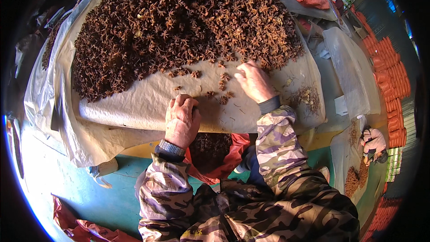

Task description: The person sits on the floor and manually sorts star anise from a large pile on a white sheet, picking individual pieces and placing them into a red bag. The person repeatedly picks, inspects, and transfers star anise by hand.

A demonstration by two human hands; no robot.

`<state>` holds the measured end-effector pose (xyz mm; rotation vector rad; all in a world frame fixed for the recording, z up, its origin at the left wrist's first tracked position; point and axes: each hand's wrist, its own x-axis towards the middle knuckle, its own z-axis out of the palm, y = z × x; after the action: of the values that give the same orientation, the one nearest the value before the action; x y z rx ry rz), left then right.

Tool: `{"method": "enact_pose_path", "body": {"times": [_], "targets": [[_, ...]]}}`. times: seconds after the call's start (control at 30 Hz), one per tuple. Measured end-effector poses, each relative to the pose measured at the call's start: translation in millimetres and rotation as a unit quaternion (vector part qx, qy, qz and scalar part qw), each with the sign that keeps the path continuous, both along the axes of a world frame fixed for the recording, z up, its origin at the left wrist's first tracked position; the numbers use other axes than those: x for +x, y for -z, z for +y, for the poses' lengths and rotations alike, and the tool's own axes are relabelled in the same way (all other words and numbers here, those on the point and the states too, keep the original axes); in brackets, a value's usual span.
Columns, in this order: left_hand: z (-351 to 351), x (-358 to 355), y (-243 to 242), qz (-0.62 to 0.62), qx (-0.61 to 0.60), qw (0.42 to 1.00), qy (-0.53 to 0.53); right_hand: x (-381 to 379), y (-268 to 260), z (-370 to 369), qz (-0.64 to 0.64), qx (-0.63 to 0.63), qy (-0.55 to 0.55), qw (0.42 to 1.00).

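Note:
A big heap of dried star anise covers the far part of a table spread with a pale cloth sheet. My left hand, with a metal watch at the wrist, rests near the table's front edge with its fingers curled; what they hold, if anything, is hidden. My right hand is at the heap's near edge, fingers bent down, and its grasp cannot be made out. Several loose star anise pieces lie on the sheet between the hands. Below the edge, a red bag holds dark star anise.
Small debris and stems lie at the sheet's right. A white container stands under the table's left side. Red sacks are stacked far right, where a person bends over another pile. Red bags lie lower left.

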<state>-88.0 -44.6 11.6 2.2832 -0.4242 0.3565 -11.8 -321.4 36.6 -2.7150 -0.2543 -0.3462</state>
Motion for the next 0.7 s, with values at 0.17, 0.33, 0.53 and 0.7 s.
{"method": "enact_pose_path", "body": {"times": [0.17,0.33,0.53,0.7], "targets": [[-1.2,1.1,0.2,-0.003,-0.01,1.0,0.01,-0.3,9.0,26.5,-0.011,0.026,-0.094,0.995],[4.5,0.8,2.2,-0.002,0.001,1.0,0.012,-22.0,-4.6,36.3,0.109,0.058,-0.164,0.979],[0.9,0.4,2.6,-0.003,-0.006,1.0,0.011,-35.5,-13.9,47.2,0.053,-0.005,-0.145,0.988],[1.8,0.5,4.3,-0.003,-0.008,1.0,0.007,-40.9,-6.5,65.2,0.082,0.014,-0.186,0.979]]}}
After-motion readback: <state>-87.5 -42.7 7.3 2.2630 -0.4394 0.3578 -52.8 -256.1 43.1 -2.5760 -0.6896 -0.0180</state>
